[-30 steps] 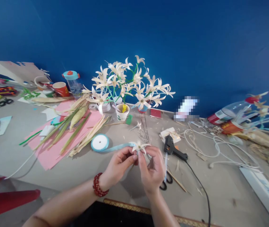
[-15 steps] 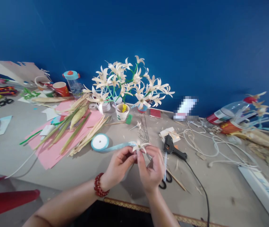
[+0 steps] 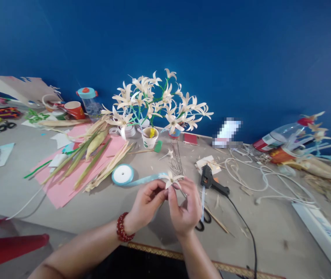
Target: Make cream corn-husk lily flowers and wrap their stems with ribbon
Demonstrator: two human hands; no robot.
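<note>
Both of my hands meet over the grey table (image 3: 101,205), pinched round the stem of a small cream husk flower (image 3: 171,179). My left hand (image 3: 145,203), with a red bead bracelet at the wrist, grips from the left. My right hand (image 3: 186,207) closes on it from the right. A light blue ribbon runs from the flower to a spool (image 3: 123,175) on the left. A black glue gun (image 3: 212,183) lies just right of my hands, and scissors (image 3: 202,224) show beside my right hand.
A bunch of finished cream flowers (image 3: 156,101) stands in cups at the back. Husk strips and green stalks (image 3: 95,155) lie on pink paper at left. White cord (image 3: 267,182), a plastic bottle (image 3: 281,137) and dried husks crowd the right. A blue wall rises behind.
My hands have shifted very slightly; the fingers keep working the flower stem in the same place. Nothing else has moved.
</note>
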